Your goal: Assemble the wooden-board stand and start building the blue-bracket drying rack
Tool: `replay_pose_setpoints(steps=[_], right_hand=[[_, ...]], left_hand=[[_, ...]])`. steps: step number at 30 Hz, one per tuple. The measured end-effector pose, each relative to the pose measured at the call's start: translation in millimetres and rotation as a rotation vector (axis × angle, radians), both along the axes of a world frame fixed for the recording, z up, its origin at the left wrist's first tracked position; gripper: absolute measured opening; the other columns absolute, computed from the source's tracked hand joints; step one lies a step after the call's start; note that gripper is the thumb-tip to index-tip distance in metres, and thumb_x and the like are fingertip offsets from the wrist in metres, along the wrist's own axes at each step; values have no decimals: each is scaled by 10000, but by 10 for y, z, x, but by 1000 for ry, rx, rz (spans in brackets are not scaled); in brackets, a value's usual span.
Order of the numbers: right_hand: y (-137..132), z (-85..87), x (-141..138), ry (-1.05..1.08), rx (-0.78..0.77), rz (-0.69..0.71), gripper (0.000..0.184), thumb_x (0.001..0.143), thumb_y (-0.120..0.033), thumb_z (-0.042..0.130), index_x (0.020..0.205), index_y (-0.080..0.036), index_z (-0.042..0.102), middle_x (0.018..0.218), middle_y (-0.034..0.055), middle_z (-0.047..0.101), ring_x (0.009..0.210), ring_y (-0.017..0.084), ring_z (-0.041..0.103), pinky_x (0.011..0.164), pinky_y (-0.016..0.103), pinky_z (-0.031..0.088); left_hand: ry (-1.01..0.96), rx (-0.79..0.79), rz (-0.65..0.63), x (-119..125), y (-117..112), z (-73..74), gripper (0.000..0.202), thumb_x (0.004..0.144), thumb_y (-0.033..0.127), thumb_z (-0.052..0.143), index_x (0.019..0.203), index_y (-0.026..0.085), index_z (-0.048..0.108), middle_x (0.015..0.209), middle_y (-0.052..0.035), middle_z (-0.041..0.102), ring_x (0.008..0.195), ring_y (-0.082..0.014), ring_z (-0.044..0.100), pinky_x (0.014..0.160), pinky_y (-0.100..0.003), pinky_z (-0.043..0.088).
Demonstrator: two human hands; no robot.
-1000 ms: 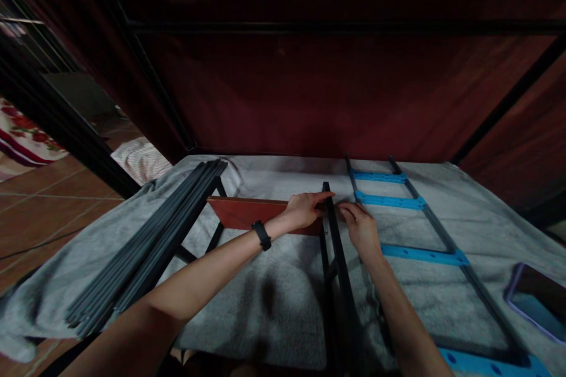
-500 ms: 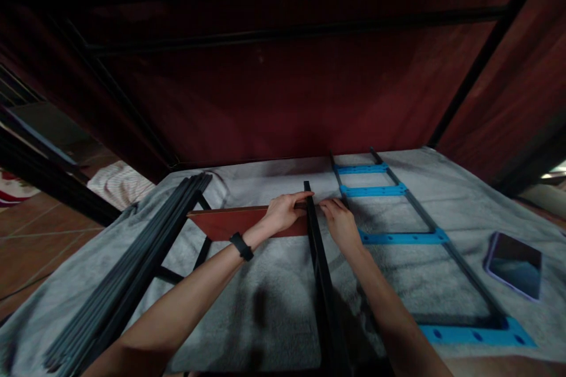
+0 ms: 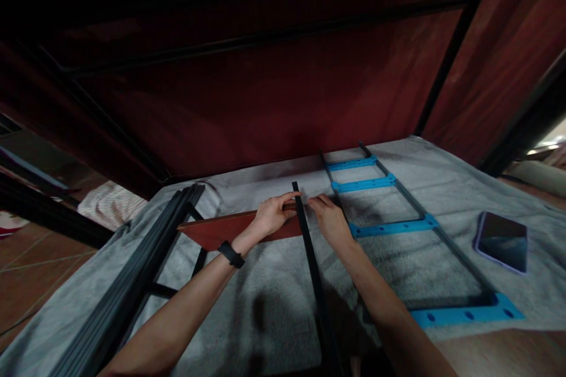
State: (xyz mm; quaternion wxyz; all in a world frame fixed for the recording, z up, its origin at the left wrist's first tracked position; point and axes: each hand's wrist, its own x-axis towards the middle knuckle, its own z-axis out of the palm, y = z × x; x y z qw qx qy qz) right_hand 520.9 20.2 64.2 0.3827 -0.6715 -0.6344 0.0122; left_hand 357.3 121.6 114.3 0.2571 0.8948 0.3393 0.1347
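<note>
1. A dark bar (image 3: pixel 311 259) runs away from the person.
2. The left hand (image 3: pixel 270 216) grips a red board's end (image 3: pixel 289 228), one finger on the bar, apparently steadying both.
3. Opposite, the right hand (image 3: pixel 331 222) pinches its fingers narrow; any item there is too small to tell.

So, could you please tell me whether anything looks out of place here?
Perhaps the phone: it lies on the grey cloth beside the blue-runged frame and looks unrelated to it. I see nothing spilled or broken.
</note>
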Motion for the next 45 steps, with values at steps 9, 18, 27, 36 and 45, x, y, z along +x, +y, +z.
replay_pose_setpoints(steps=[9, 18, 27, 36, 45], right_hand=[[7, -8, -132, 96, 49, 24, 420, 884, -35, 406, 1139, -247, 665, 1139, 69, 662, 946, 180, 660, 833, 272, 514], [117, -84, -90, 357, 144, 9, 306, 898, -126, 450, 981, -231, 725, 956, 47, 711, 868, 173, 664, 794, 281, 510], [133, -75, -117, 386, 149, 44, 322, 886, -108, 441, 953, -234, 730, 946, 45, 717, 847, 170, 669, 792, 279, 514], [135, -51, -149, 356, 105, 53, 331, 880, -88, 450, 973, -232, 733, 944, 44, 711, 838, 172, 662, 802, 283, 517], [167, -48, -196, 451, 92, 70, 313, 882, -95, 460, 1013, -235, 707, 1023, 39, 732, 943, 172, 681, 904, 308, 508]], left_hand=[[-58, -6, 34, 1, -9, -27, 603, 764, 192, 685, 1333, 284, 506, 1094, -4, 735, 947, -193, 685, 817, -294, 512], [25, 46, 27, -11, 56, -23, 211, 785, 280, 660, 976, 224, 731, 906, -17, 729, 807, -178, 646, 716, -255, 471], [-37, -66, 17, -17, 144, -79, 229, 755, 283, 660, 945, 196, 754, 791, -3, 714, 690, -148, 614, 632, -231, 455], [-103, -100, 13, -85, 148, -92, 195, 749, 281, 660, 900, 186, 739, 841, -16, 730, 736, -158, 640, 664, -235, 477], [-149, -135, 43, -88, 174, -132, 125, 721, 284, 677, 750, 172, 631, 666, 20, 637, 595, -122, 569, 578, -227, 437]])
